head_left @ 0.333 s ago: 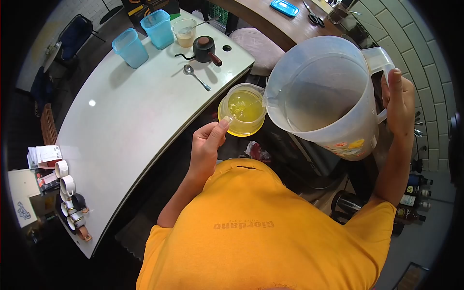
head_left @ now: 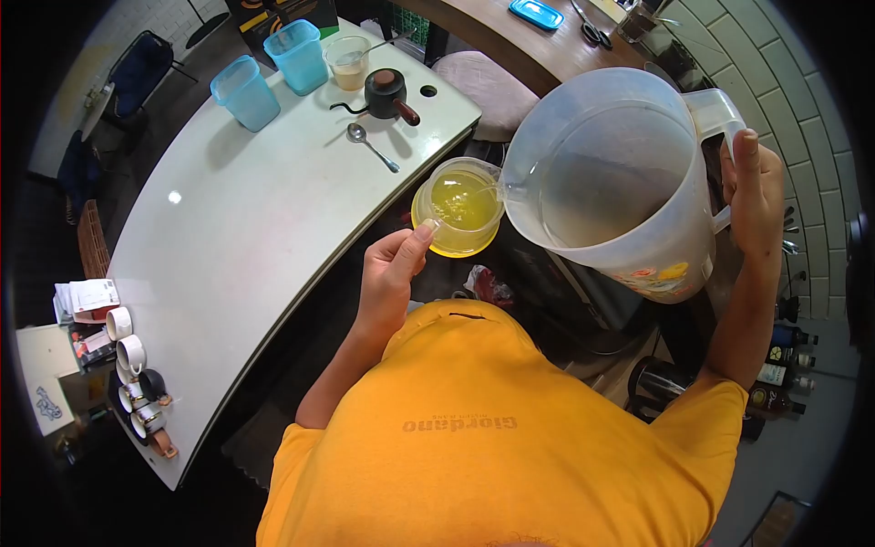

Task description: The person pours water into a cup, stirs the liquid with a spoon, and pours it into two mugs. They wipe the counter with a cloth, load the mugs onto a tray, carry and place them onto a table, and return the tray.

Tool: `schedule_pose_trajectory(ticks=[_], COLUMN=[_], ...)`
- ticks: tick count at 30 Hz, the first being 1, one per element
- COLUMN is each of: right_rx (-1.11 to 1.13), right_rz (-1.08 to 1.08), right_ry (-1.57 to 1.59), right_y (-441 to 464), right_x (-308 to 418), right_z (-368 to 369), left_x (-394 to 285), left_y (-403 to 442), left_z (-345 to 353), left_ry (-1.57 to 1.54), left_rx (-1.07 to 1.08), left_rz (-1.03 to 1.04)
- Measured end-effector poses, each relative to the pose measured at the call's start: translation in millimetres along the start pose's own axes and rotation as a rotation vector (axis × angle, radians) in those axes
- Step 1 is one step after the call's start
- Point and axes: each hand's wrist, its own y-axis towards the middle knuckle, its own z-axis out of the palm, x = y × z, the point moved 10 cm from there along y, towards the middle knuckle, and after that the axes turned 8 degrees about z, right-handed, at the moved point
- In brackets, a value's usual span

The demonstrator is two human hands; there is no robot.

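My right hand (head_left: pixel 757 201) grips the handle of a large translucent plastic pitcher (head_left: pixel 612 150) with a flower print, thumb on top. The pitcher is tilted to the left, and a thin stream runs from its spout. Below the spout, my left hand (head_left: pixel 394 273) pinches the rim or handle of a clear plastic cup (head_left: pixel 461 244) between thumb and fingers. Yellow-looking liquid (head_left: pixel 463 201) stands in the cup, its surface rippled. A yellow band shows around the cup's lower edge; I cannot tell whether it belongs to the cup.
On the white counter (head_left: pixel 241 232) are two blue containers (head_left: pixel 299 56), a small cup (head_left: pixel 349 64), a black pot (head_left: pixel 386 91) and a spoon (head_left: pixel 372 148). Mugs (head_left: pixel 130 354) line its lower left edge. Scissors (head_left: pixel 597 36) and a blue lid (head_left: pixel 537 15) lie on the wooden shelf.
The liquid's surface in the cup looks calmer, with less splashing under the stream. Both hands and the pitcher keep nearly the same positions.
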Motion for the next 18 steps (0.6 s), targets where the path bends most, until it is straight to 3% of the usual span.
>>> schedule_pose_trajectory(ticks=[18], right_rx=[-0.008], right_rz=[0.019], right_ry=[0.029], right_y=[-1.4], right_x=[-1.7], right_z=[-2.4], left_x=[-5.6], left_y=[6.8], left_z=[5.5], left_ry=[-0.018], left_rx=[0.003], left_rz=[0.026])
